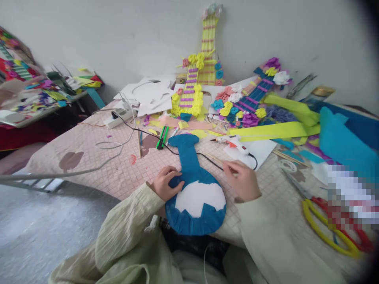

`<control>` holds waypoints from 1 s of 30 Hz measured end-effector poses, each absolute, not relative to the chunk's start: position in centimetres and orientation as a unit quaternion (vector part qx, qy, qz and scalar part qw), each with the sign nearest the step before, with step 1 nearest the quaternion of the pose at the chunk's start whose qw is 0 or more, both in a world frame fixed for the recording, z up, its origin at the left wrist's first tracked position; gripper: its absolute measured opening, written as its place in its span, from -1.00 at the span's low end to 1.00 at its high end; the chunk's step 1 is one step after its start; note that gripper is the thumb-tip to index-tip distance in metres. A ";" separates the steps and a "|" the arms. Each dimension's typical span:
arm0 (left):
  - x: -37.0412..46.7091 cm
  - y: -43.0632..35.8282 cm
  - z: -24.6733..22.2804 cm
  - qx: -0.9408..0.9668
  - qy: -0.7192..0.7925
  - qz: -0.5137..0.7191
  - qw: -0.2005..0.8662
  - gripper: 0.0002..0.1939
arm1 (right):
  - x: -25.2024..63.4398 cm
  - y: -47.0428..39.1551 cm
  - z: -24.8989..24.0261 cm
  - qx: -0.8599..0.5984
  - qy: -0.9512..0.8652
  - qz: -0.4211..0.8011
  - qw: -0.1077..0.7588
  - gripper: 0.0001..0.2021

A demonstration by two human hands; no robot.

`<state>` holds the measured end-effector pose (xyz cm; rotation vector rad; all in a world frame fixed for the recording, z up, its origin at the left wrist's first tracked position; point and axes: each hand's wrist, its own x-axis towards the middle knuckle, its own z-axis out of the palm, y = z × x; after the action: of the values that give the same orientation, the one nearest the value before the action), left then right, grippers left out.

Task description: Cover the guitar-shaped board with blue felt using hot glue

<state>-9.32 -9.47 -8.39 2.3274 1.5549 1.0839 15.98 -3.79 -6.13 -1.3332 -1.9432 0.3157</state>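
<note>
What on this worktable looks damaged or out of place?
The quilted tablecloth looks damaged: ragged brown patches, the clearest near its left end, interrupt the pale surface. A black cord appears to run beneath the blue guitar shape, where it might snag.

Through the head camera I see a loose, pale sage-green top. The left sleeve, at the lower left of the frame, is long and roomy, crinkled with fine creases. The right sleeve, at the lower right, is the same green and looks smoother to me. Both reach the wrists; the left hand and right hand are bare. At bottom centre I make out a thin pale cord and some dark cloth.
</note>
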 end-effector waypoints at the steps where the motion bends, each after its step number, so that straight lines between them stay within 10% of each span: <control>1: -9.4 -9.5 -8.4 0.775 0.515 0.361 0.068 -0.79 | 17.0 -2.9 -5.7 -0.560 -0.742 0.087 0.357 -0.72; 13: -9.3 -9.5 -8.4 0.763 0.561 0.317 0.053 -0.58 | 19.9 4.4 -6.2 -0.692 -0.692 0.084 0.190 -0.68; 30: -5.7 -10.6 -8.1 0.771 0.545 0.307 0.120 -0.65 | 23.0 -6.2 3.1 -0.387 -0.481 0.458 0.639 -0.86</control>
<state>-5.71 -10.56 -8.07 2.2527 1.5926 0.8960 23.00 -6.16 3.12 -0.8822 -1.0983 1.0453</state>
